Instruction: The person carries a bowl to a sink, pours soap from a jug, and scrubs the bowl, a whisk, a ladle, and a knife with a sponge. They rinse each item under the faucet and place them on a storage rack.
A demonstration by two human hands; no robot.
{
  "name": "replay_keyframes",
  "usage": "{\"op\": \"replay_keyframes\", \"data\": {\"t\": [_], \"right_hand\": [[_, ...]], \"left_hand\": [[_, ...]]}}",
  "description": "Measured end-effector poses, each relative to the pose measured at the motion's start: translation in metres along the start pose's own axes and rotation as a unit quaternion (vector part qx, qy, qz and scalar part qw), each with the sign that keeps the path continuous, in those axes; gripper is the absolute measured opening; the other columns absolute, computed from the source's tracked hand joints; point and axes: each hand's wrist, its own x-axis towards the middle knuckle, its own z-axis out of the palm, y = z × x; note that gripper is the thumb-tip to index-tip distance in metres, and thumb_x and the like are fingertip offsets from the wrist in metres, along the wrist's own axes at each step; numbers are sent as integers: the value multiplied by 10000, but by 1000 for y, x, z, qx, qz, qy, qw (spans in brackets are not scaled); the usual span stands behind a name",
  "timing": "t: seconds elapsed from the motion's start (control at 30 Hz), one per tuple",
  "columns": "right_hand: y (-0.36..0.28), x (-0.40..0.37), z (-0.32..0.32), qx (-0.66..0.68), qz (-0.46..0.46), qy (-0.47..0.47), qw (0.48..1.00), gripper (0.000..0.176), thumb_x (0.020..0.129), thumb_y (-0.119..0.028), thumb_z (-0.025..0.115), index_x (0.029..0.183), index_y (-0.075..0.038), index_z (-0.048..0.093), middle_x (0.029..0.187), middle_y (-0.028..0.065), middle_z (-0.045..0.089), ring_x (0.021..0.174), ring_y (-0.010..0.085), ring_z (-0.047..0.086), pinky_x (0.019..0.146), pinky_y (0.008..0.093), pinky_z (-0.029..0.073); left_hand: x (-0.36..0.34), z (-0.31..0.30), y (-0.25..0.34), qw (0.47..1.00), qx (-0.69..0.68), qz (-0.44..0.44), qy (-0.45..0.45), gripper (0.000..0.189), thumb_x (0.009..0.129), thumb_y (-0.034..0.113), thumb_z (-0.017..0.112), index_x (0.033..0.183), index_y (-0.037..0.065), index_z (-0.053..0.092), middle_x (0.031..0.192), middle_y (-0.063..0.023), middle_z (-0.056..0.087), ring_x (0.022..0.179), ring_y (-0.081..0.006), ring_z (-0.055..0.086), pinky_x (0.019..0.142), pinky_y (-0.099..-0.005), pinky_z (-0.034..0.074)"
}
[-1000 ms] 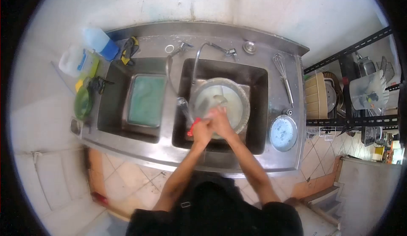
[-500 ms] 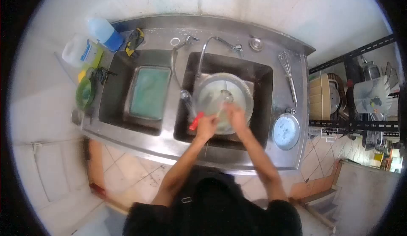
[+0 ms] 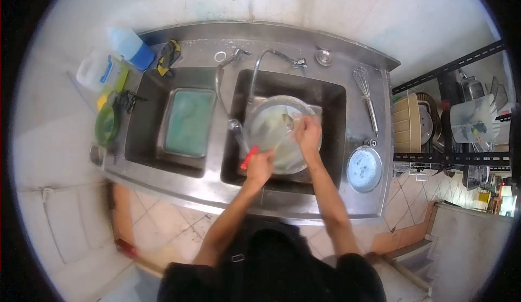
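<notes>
Basin (image 3: pixel 304 105) of cloudy liquid: frame centre, in the steel counter's (image 3: pixel 353 207) right sink (image 3: pixel 331 98). Your left hand (image 3: pixel 261 165) curls beside a red handle (image 3: pixel 248 158), grip unclear; right hand (image 3: pixel 307 132) closed, contents unclear. Left sink (image 3: pixel 146 123): tray (image 3: pixel 186 152), green liquid. Lower right: bowl (image 3: pixel 364 189), bluish suds.

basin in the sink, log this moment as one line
basin: in right sink | left hand: at basin's near edge, beside red object | right hand: over basin | grips: unclear

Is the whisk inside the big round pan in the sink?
No, the whisk lies on the steel counter, right of the basin holding the pan.
</notes>
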Motion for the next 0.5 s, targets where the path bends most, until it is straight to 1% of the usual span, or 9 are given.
{"op": "replay_keyframes", "data": {"t": [0.03,0.1,0.13,0.2,0.23,0.33,0.4,0.43,0.5], "right_hand": [[1,6,1,1,-1,0,1000,110,790,-28,531,834,-38,631,752,191,575,708,354,574,635,423,451],[2,13,1,-18,-35,-93,995,113,798,-32,520,838,-38,625,787,196,564,725,368,562,647,431,444],[0,6,4,-19,-34,-92,995,113,798,-32,520,838,-38,625,787,196,564,725,368,562,647,431,444],[-17,-9,10,39,-177,-110,977,104,801,-39,526,860,-26,611,826,191,560,768,373,557,676,422,442],[-14,-4,12,38,-181,-108,977,104,801,-39,526,860,-26,611,826,191,560,768,373,557,676,422,442],[-3,1,22,-40,-191,-70,978,116,804,-60,543,893,-22,607,845,186,562,810,369,552,698,394,452],[-13,6,23,43,-94,-62,993,80,825,-69,556,860,-4,589,839,165,549,797,315,546,700,383,450],[-18,7,21,45,-96,-61,992,80,825,-69,556,860,-4,589,839,165,549,797,315,546,700,383,450],[-29,7,18,162,54,10,985,116,828,-64,577,933,-25,606,905,110,616,775,211,580,718,315,461]], "left_hand": [[-1,-5,1,1000,0,5,-11,96,764,73,520,782,46,611,759,-199,602,700,-384,602,642,-460,483],[3,-18,14,999,41,-21,-29,126,800,104,520,823,42,628,786,-200,614,720,-384,607,659,-456,492],[3,-21,18,995,79,-46,-49,161,835,135,520,864,37,644,812,-202,626,740,-385,612,676,-452,501],[4,-14,6,991,123,-15,-58,162,838,121,509,875,35,641,807,-191,628,730,-368,619,656,-443,508],[7,-9,-1,983,168,14,-66,165,840,108,497,886,32,637,803,-181,631,720,-351,626,637,-433,516],[13,-17,14,984,170,40,-35,195,838,82,485,960,32,628,818,-165,632,702,-328,632,599,-418,519],[20,-19,12,986,155,48,-33,212,840,86,483,996,31,617,846,-163,632,688,-333,629,596,-420,518],[24,-21,12,988,142,53,-28,234,842,90,482,1031,30,607,875,-160,633,675,-337,627,593,-422,518],[27,-27,13,986,148,66,-27,246,841,92,482,1045,34,606,882,-158,634,670,-338,628,591,-421,519]]}}
